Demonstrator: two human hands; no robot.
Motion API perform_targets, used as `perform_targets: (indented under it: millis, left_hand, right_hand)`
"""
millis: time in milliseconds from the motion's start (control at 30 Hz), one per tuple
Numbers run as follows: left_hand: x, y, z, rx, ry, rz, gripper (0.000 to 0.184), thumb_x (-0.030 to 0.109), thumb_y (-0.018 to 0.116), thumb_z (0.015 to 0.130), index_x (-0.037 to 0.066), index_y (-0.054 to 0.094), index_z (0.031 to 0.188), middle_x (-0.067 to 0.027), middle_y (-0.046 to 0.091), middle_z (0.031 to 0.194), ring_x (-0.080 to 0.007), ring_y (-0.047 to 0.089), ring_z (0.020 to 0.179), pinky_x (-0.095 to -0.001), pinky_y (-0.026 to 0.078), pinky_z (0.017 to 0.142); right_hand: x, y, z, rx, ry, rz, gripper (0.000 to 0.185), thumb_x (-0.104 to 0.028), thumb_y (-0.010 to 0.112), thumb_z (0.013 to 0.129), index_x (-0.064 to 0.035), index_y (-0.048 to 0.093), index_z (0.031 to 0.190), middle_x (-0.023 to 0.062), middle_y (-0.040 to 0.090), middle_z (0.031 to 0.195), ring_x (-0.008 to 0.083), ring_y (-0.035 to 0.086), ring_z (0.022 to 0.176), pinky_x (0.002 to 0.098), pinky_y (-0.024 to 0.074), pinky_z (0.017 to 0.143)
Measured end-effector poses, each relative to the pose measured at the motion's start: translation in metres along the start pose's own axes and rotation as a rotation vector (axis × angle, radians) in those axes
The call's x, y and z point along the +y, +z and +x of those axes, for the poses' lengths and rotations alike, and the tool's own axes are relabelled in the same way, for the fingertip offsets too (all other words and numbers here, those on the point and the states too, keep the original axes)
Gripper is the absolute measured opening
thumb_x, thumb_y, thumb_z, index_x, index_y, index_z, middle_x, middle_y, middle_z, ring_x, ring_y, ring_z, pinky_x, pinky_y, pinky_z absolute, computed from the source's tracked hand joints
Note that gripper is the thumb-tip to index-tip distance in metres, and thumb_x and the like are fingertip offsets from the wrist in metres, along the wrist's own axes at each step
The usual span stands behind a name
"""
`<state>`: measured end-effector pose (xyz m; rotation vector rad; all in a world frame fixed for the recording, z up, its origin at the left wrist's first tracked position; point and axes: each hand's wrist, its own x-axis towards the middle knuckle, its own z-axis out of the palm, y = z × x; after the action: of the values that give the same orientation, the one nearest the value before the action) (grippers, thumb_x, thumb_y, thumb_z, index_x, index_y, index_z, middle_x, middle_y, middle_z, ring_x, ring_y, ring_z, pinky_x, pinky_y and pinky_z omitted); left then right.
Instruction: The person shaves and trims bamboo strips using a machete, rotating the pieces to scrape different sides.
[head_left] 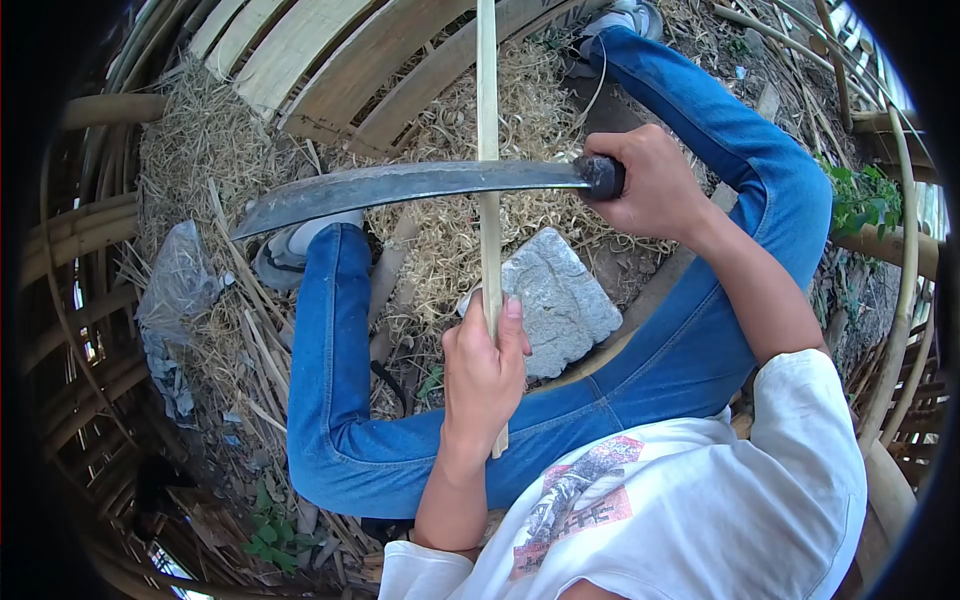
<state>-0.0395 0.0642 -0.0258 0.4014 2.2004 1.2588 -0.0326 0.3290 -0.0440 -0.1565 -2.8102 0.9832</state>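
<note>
My left hand (484,362) is closed around a long pale bamboo strip (488,240), which stands nearly vertical in view, its lower end over my thigh. My right hand (650,185) grips the dark handle of a long curved machete (400,184). The blade reaches leftward across the strip above my left hand, its tip at the far left. Whether the edge touches the strip cannot be told. A flat grey stone (560,300) lies just right of my left hand, between my legs.
Pale shavings (430,255) cover the ground between my feet. Wide bamboo slats (350,70) lie at the top. A clear plastic bag (182,280) is at the left, near bamboo poles (85,235). Green plants (865,198) grow at the right.
</note>
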Motion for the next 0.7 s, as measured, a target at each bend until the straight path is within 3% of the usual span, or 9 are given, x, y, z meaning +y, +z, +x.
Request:
perform_targets:
  millis: [100,300,400,600,700]
  left_hand:
    - [0.000,-0.004,0.000,0.013,-0.075,0.072,0.024,0.019,0.052,0.107,-0.003,0.056,0.100,-0.0156,0.057,0.056,-0.0317,0.064,0.048,-0.0441,0.045,0.047]
    - [-0.011,0.001,0.001,0.057,-0.032,0.156,0.018,0.015,0.052,0.105,-0.003,0.057,0.104,-0.0252,0.057,0.059,-0.0468,0.063,0.060,-0.0530,0.042,0.051]
    - [-0.016,0.004,0.000,0.081,0.040,0.272,0.026,0.019,0.045,0.109,0.000,0.057,0.096,-0.0093,0.055,0.051,-0.0219,0.062,0.044,-0.0381,0.045,0.045]
    - [-0.020,0.007,0.001,0.067,0.023,0.278,0.027,0.019,0.047,0.109,-0.001,0.057,0.095,-0.0105,0.056,0.051,-0.0240,0.062,0.045,-0.0391,0.045,0.047]
    - [-0.014,0.004,0.000,0.026,-0.066,0.215,0.020,0.016,0.052,0.106,-0.003,0.057,0.104,-0.0267,0.058,0.060,-0.0481,0.064,0.062,-0.0538,0.043,0.050]
  right_hand:
    - [-0.003,0.004,0.001,-0.039,0.010,0.001,0.014,-0.018,0.074,0.072,-0.0064,0.069,0.079,0.0164,0.064,0.065,0.0382,0.067,0.068,0.0483,0.0521,0.064]
    - [-0.006,0.013,0.000,-0.129,-0.014,0.021,0.014,-0.018,0.074,0.071,-0.0060,0.068,0.076,0.0170,0.063,0.064,0.0391,0.066,0.067,0.0491,0.0524,0.065]
    - [-0.011,0.019,-0.002,-0.177,0.004,-0.040,0.013,-0.017,0.073,0.069,-0.0064,0.068,0.075,0.0168,0.065,0.065,0.0394,0.067,0.069,0.0495,0.0533,0.067]
    - [-0.014,0.018,0.000,-0.174,0.086,-0.226,0.016,-0.015,0.072,0.062,-0.0079,0.070,0.076,0.0165,0.067,0.068,0.0391,0.069,0.074,0.0502,0.0545,0.072]
    - [-0.011,0.023,0.002,-0.170,0.084,-0.271,0.020,-0.016,0.074,0.059,-0.0083,0.071,0.077,0.0161,0.066,0.067,0.0394,0.068,0.073,0.0498,0.0549,0.071]
